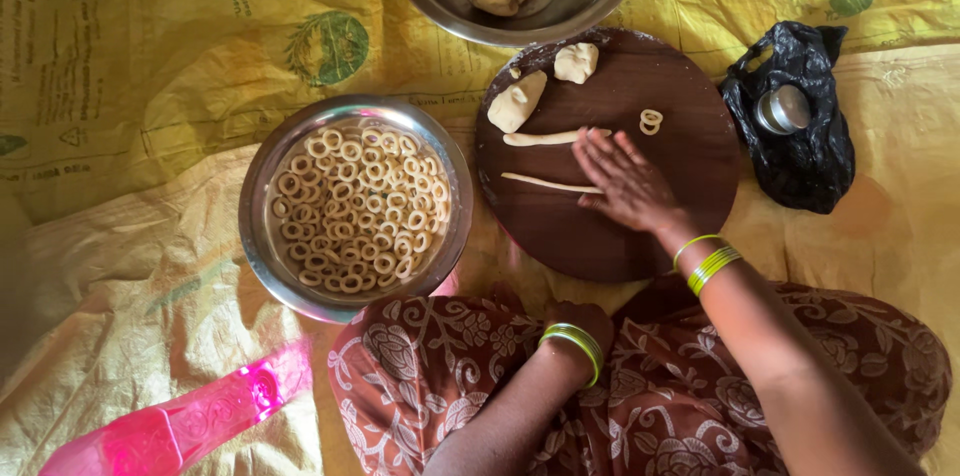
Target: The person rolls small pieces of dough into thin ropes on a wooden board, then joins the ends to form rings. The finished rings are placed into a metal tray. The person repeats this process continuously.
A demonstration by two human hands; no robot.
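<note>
Head cam looking down: right hand (628,181) lies flat, fingers spread, grip open on a thin soft dough rope (550,182) on the smooth round dark wooden board (600,236), left hand (583,321) tucked on patterned fabric, can't tell its grip, shiny steel bowl (262,236) of little dough rings (360,208) beside.

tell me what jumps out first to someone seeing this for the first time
Probably the steel bowl at centre left, heaped with small pale dough rings. Next, the right hand lying flat on the round dark wooden board, over thin rolled dough ropes, with two finished rings and dough lumps higher on the board. The left hand rests in the lap on patterned brown cloth, and a bright pink plastic thing glows at lower left.
</note>
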